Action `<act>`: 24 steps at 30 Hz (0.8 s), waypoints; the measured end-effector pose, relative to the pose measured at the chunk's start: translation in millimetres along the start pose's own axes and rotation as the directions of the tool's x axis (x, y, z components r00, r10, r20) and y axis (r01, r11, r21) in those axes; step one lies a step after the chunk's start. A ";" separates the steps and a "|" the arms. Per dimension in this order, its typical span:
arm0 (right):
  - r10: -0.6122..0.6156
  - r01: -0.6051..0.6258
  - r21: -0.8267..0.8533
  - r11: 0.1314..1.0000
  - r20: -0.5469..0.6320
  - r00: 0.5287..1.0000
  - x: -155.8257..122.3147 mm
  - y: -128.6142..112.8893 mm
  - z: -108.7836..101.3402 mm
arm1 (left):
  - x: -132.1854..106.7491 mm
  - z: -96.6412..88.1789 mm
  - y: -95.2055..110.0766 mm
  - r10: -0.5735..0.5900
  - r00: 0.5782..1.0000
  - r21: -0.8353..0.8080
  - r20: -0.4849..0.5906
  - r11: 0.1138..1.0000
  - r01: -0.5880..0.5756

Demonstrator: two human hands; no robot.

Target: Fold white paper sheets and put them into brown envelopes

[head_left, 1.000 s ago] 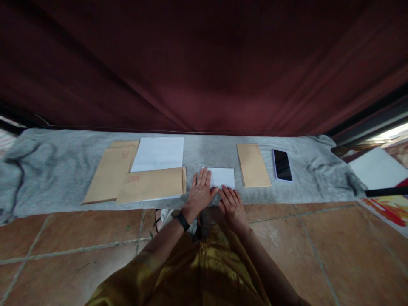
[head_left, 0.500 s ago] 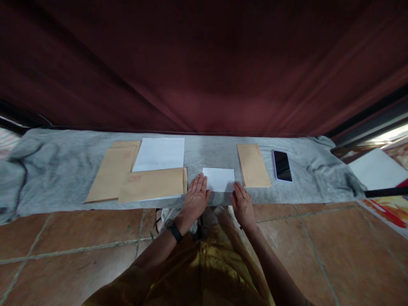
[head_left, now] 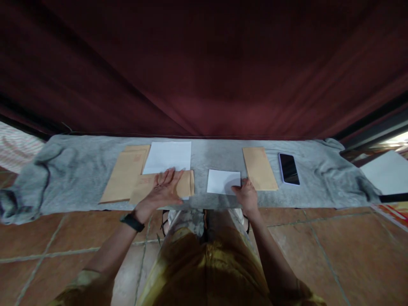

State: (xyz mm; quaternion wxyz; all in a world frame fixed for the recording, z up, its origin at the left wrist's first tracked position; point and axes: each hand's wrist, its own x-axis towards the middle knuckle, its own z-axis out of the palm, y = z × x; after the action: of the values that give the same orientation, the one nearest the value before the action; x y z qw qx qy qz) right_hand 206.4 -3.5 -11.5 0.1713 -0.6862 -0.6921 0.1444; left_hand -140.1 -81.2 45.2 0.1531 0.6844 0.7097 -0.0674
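I'm watching remotely via head cam. L hand (head_left: 163, 193) is lying open, fingers spread, over the near brown envelope (head_left: 143, 189); it's grasping nothing, contact unclear. R hand (head_left: 247, 195) is resting half-curled, thumb at the R edge of the small white paper (head_left: 220, 182); can't tell if it's pinching. Paper's lying flat on the grey cloth (head_left: 219, 155), betw. that env. & the R-side envelope (head_left: 261, 168). I'm judging the step as positioning paper & env.; next move's prob. calling for a light edge pinch, w/o creasing.

Small white paper (head_left: 219, 182), lying flat, brown envelope (head_left: 184, 185) to its left
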 end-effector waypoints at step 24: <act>-0.001 -0.201 0.735 0.647 0.264 0.964 -4.5 -69.1 -1.6 | 0.3 0.5 -9.3 0.126 0.987 -0.052 -0.095 0.990 -0.131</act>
State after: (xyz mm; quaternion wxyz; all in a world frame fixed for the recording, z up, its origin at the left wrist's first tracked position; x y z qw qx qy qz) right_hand 144.9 -9.2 19.8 0.3477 -0.5667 -0.5451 0.5107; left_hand -149.2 -81.6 43.5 0.1442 0.7264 0.6720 -0.0054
